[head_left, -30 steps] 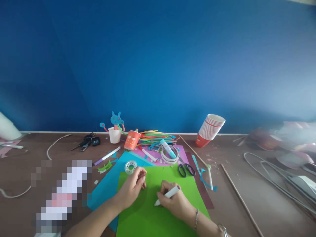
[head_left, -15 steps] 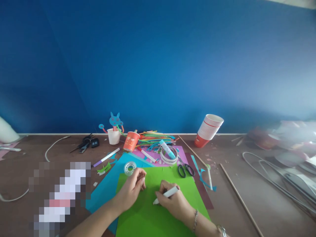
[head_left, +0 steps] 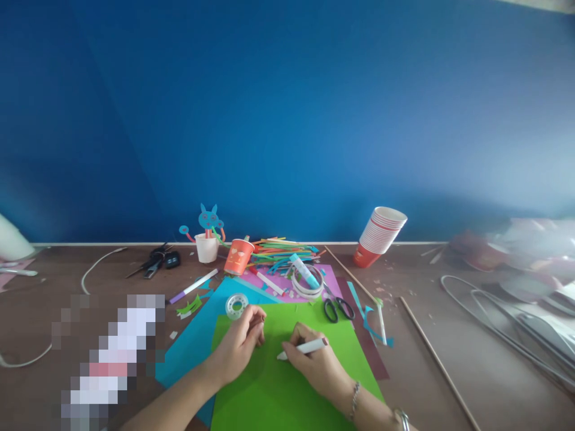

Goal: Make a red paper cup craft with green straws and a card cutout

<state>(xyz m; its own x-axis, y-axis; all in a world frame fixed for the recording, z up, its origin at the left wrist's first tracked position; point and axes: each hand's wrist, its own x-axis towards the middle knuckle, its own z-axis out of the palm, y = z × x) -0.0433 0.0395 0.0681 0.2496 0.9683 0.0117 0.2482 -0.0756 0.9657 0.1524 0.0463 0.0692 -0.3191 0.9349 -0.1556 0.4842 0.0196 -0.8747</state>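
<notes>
White marker [head_left: 313,345] is held by the right hand [head_left: 321,364], pinched between thumb and fingers above the green sheet [head_left: 269,398]. Tip is directed left; contact between tip and paper cannot be told. The left hand [head_left: 240,346] is held with fingers curled inward over the upper left part of the green sheet; whether anything is gripped in it cannot be told. The blue sheet [head_left: 193,344] is partly covered by the green one. A clear tape roll [head_left: 229,307] is seen just beyond the left hand, on the blue sheet. Scissors [head_left: 337,299] are placed at the far right part of the green sheet, handles toward the person. A red-capped marker [head_left: 268,282] and glue stick [head_left: 304,271] are seen farther back.
</notes>
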